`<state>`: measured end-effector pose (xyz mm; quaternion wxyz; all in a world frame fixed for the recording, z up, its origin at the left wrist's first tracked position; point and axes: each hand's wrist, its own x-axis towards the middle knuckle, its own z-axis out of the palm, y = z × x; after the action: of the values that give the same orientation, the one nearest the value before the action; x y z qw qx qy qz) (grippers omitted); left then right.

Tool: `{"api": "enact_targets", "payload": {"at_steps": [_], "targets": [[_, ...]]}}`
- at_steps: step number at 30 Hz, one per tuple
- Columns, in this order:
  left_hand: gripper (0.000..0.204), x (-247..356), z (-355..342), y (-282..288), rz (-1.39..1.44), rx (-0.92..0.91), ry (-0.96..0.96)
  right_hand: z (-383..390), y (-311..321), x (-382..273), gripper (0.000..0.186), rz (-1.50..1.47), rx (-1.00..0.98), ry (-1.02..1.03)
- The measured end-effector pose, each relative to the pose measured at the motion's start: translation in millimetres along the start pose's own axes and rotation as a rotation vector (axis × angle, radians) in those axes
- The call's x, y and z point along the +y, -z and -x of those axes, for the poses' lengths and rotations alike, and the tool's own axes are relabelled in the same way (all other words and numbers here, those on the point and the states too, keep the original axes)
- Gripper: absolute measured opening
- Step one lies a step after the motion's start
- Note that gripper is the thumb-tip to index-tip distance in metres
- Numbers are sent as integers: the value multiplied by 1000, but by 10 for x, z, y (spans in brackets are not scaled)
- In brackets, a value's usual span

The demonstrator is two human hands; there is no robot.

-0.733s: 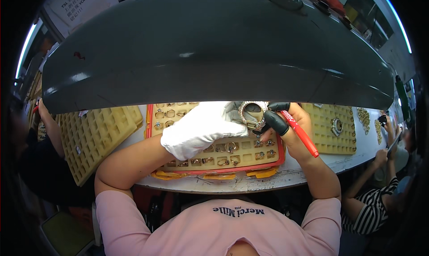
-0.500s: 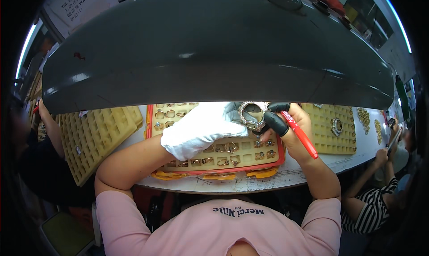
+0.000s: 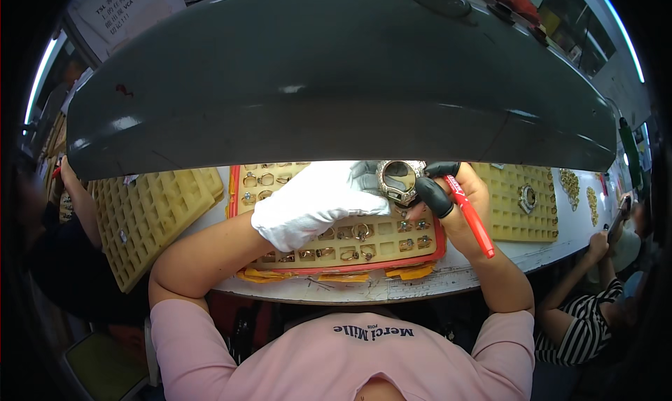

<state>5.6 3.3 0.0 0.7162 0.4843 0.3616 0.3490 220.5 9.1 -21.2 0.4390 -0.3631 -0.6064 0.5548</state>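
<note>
My left hand (image 3: 315, 201), in a white glove with grey fingertips, is closed on a silvery, stone-studded watch case (image 3: 399, 180) over the middle tray. My right hand (image 3: 458, 201) wears black finger cots and grips the same case from the right, with a red marker (image 3: 472, 222) held among its fingers. Below both hands lies a cream compartment tray (image 3: 387, 248) with a red rim, many of its slots filled with rings (image 3: 360, 233). Part of the tray is hidden under my hands and the lamp hood.
A grey lamp hood (image 3: 336, 86) spans the worktop (image 3: 336, 289). Stacked cream trays (image 3: 150, 219) tilt at the left; another tray (image 3: 511, 212) carries a watch case (image 3: 527, 198), beside gold chains (image 3: 569, 187). Co-workers' arms show at left (image 3: 80, 205) and right (image 3: 591, 254).
The watch case has turned slightly and shifted a little right, and the marker's lower end has dipped and moved left. The co-worker's hands at right have moved slightly.
</note>
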Motion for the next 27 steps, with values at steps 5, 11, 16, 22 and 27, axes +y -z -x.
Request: {"api": "enact_targets", "payload": {"at_steps": [5, 11, 16, 22, 27], "targets": [[48, -8, -17, -7, 18, -64, 77, -24, 0, 92, 18, -49, -5, 50], [37, -71, 5, 47, -61, 70, 15, -24, 22, 28, 21, 126, -67, 101], [35, -15, 3, 69, -365, 124, -13, -59, 36, 20, 29, 380, 10, 175], [35, -62, 4, 46, -399, 168, 0, -57, 56, -17, 24, 238, -55, 61], [33, -51, 37, 66, -261, 179, -20, -95, 81, -58, 16, -59, -121, -191]]}}
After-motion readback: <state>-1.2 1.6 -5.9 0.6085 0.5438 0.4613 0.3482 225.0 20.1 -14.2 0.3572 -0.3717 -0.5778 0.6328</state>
